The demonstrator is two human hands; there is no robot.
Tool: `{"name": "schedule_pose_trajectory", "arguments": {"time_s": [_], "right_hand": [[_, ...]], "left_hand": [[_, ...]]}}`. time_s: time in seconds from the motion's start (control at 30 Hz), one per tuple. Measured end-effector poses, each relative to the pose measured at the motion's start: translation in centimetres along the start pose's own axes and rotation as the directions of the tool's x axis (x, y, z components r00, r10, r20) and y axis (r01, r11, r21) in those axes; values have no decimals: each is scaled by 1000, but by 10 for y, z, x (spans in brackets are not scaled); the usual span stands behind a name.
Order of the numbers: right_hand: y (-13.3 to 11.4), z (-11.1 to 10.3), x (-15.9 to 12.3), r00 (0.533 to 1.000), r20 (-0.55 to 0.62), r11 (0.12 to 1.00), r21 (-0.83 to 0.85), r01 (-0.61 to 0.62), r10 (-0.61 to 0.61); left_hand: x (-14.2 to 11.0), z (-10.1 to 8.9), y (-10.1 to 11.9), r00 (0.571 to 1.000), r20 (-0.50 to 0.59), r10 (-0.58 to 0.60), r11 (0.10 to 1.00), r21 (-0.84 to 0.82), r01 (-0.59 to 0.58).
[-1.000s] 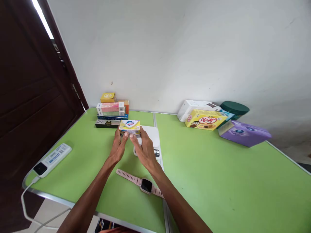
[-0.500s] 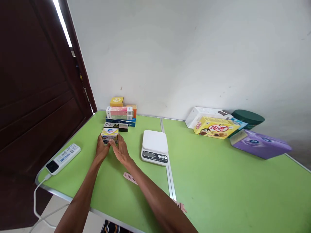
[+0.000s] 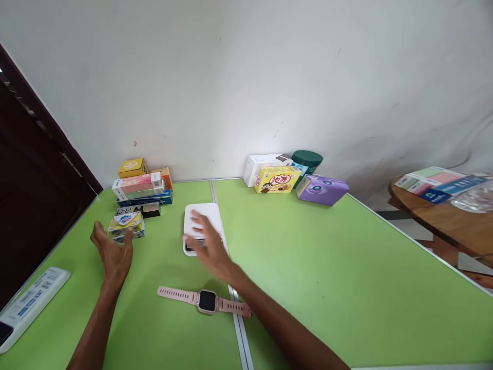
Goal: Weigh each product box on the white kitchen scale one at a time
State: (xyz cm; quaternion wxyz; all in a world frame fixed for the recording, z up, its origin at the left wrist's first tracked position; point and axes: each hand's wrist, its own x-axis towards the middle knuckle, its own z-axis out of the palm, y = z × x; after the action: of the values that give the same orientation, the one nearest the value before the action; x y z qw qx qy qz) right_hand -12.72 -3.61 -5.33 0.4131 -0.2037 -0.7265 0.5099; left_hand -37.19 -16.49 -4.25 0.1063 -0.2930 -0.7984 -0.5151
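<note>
My left hand (image 3: 113,254) is open, its thumb and fingers spread just in front of a small yellow soap box (image 3: 125,220). The thumb overlaps the box's near side, and I cannot tell whether it touches. The soap box lies on another small box. My right hand (image 3: 212,249) is slightly blurred, with fingers apart and nothing in it. It hovers over the front of a white kitchen scale (image 3: 204,213), hiding part of the display. In front of the scale, a pink-strapped smartwatch (image 3: 207,301) lies stretched out on the table.
Behind the soap stand a black-and-silver box (image 3: 151,209), a blue box (image 3: 162,198), a pink box (image 3: 140,185) and a yellow box (image 3: 133,167). A yellow snack box (image 3: 278,180), purple pack (image 3: 323,190) and green-lidded tub (image 3: 307,158) stand at the wall. A white device (image 3: 36,303) lies left.
Both hands have come off the soap box. My right hand has moved right to the scale; my left has drawn back slightly. The view has turned right, bringing in a wooden table.
</note>
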Motion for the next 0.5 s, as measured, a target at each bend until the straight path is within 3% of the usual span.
{"name": "schedule_pose_trajectory", "arguments": {"time_s": [0.07, 0.1, 0.17, 0.23, 0.3, 0.37, 0.43, 0.5], "right_hand": [[17, -67, -3, 969, -246, 996, -87, -19, -3], [30, -101, -4, 925, -379, 989, -135, -52, -3], [58, -166, -7, 794, -607, 961, -228, -158, -13], [82, -224, -12, 624, -781, 919, -236, -317, 15], [98, -274, -16, 465, -884, 880, -179, -439, 52], [105, -317, -15, 357, -932, 866, -127, -484, 63], [110, -355, -8, 290, -956, 868, -111, -485, 40], [115, -387, 3, 291, -957, 866, -152, -477, -7]], "left_hand": [[-7, 12, 40, 994, 2, 107, 993, -54, -107], [-12, 22, 62, 986, 27, 164, 984, -81, -161], [-25, 47, 105, 963, 97, 253, 958, -165, -235], [-42, 78, 143, 936, 187, 299, 931, -274, -243], [-60, 114, 173, 901, 306, 307, 913, -362, -188], [-80, 151, 194, 848, 437, 301, 904, -415, -107], [-102, 185, 208, 780, 552, 294, 899, -438, -28], [-124, 213, 215, 706, 644, 293, 898, -439, 28]]}}
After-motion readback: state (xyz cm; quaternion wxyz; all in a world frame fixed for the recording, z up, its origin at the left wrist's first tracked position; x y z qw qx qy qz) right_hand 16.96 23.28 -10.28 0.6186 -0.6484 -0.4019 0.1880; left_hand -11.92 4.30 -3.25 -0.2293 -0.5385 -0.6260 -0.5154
